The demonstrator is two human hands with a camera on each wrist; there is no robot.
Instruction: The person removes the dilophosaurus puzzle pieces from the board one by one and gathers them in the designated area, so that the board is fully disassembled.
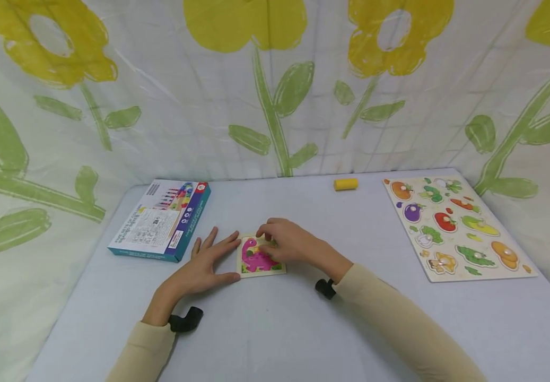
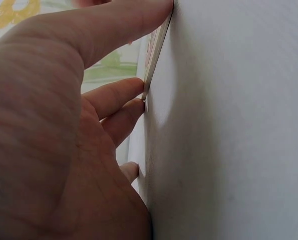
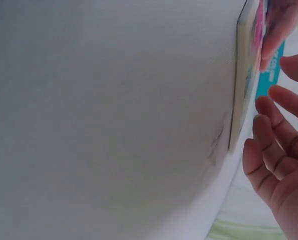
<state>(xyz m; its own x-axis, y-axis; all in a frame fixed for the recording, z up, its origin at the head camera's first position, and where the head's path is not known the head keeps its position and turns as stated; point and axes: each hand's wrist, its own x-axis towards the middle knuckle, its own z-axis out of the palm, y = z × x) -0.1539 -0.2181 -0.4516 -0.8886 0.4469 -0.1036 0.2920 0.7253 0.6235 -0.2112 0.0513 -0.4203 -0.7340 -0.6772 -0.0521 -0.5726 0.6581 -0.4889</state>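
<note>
Puzzle board (image 1: 262, 275), small, square, pale-edged wood with a pink dinosaur (image 1: 259, 262) picture, lies flat on the pale cloth-covered tabletop (image 1: 267, 329). Left hand (image 1: 203, 269) spread wide, thumb and fingertips against the board's left edge, likely bracing it from slipping. Right hand (image 1: 290, 241) bent-fingered over its right half; cannot tell whether it pinches anything.

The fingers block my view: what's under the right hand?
A board with a pink dinosaur; its upper right part is covered by the right hand and can't be seen.
</note>
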